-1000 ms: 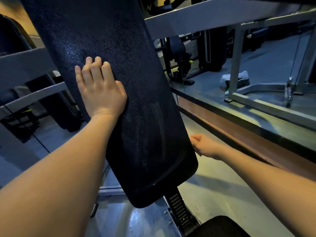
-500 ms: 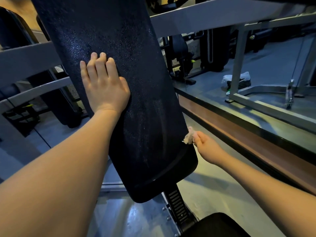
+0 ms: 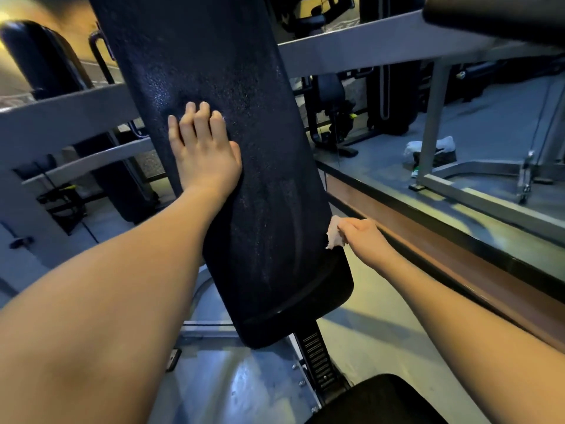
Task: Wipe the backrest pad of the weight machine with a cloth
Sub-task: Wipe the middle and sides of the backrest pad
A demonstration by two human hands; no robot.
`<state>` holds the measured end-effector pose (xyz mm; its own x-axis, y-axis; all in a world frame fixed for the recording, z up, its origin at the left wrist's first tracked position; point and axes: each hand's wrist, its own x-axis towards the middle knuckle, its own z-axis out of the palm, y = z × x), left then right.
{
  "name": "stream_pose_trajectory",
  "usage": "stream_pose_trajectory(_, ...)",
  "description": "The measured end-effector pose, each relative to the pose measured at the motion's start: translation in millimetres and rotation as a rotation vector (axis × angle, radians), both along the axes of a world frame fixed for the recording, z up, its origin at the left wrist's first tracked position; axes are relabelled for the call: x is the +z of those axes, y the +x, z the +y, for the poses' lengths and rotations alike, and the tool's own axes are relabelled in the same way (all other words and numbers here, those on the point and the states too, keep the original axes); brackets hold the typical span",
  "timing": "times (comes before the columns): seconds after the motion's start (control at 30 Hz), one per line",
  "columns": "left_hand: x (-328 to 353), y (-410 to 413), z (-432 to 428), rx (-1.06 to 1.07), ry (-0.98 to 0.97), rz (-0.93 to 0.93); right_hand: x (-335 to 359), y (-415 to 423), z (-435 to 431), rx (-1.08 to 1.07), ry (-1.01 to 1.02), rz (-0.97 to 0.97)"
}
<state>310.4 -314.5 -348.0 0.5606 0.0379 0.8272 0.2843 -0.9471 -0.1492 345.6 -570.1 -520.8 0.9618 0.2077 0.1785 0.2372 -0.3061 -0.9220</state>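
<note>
Black textured vinyl covers the backrest pad (image 3: 244, 179), which fills the middle of the view, tilted, with its rounded lower end nearest the camera. Faint streaks show on its lower half. Grey metal frame beams (image 3: 367, 47) cross behind it. Along the right runs a brown wooden ledge (image 3: 443, 249), and past it further machines stand on a grey floor, with a white bundle (image 3: 428, 145) lying by a frame post. Below the pad a ribbed black adjustment rail (image 3: 316, 362) leads down to the dark seat pad (image 3: 385, 399) at the bottom edge. The left hand (image 3: 203, 154) lies flat on the pad's left half. Its grip is spread, with the fingers straight and close together, pointing up the pad, and the palm against the vinyl. The right hand (image 3: 363, 237) is low at the pad's right edge, its grip pinching a small pale cloth (image 3: 334, 232) between thumb and curled fingers. The cloth is crumpled and touches the pad's right rim.
</note>
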Motion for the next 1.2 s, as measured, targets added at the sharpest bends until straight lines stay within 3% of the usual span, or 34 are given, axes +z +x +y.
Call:
stream_pose_trajectory(0.17,-6,-26,-5,-0.131,-0.155,0.062,10,-8,5,-0.093,-0.152,-0.095)
stream_pose_trajectory(0.23,-28,-45,-7,-0.150,-0.182,0.041,20,-12,12,-0.123,-0.066,-0.188)
stream_pose_trajectory(0.43,-72,-62,7,-0.046,-0.290,0.274,84,-5,44,-0.193,-0.102,-0.609)
stream_pose_trajectory(0.6,-73,-59,10,-0.012,-0.250,0.316,54,-3,66,-0.231,-0.246,-0.814)
stream_pose_trajectory(0.8,-77,-58,9,0.030,-0.227,0.306,-6,-24,51,0.080,-0.472,-1.034)
stream_pose_trajectory(0.9,-76,-58,9,0.030,-0.224,0.322,33,-2,50,0.018,-0.499,-1.073)
stream_pose_trajectory(1.0,-76,-58,9,0.040,-0.215,0.323,77,15,62,-0.213,-0.337,-0.944)
stream_pose_trajectory(1.07,-77,-57,10,0.043,-0.209,0.308,75,7,76,-0.258,-0.306,-0.901)
stream_pose_trajectory(1.2,-79,-56,10,0.040,-0.208,0.306,20,-28,83,0.097,-0.460,-1.116)
